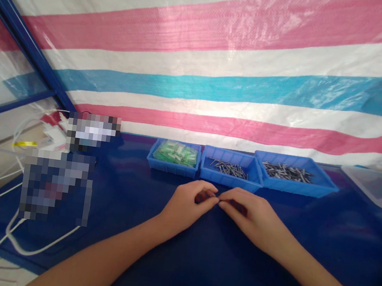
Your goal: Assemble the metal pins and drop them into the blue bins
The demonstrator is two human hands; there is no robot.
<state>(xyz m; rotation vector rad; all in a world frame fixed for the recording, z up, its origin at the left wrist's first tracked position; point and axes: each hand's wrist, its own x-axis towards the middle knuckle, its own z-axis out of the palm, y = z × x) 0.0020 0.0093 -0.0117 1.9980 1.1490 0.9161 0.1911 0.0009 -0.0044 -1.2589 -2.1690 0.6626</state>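
My left hand (188, 203) and my right hand (255, 212) meet just in front of the bins, above the dark blue table. Thumb and fingers of each hand are pinched together, and the fingertips almost touch. A tiny dark thing seems to sit between them, too small to make out. Nearest behind the hands is a blue bin (230, 181) with thin metal pins or screws (232, 169). To its left, another blue bin (172, 167) holds green packets (177, 153). On the right, a wider blue bin (311, 189) holds many metal pieces (285, 172).
A clear plastic lid or tray (374, 190) lies at the far right. White cables (32, 252) and blurred-out items (55, 186) occupy the left side of the table (174, 272). A striped sheet (198, 87) hangs behind, beside a blue frame post (40, 55).
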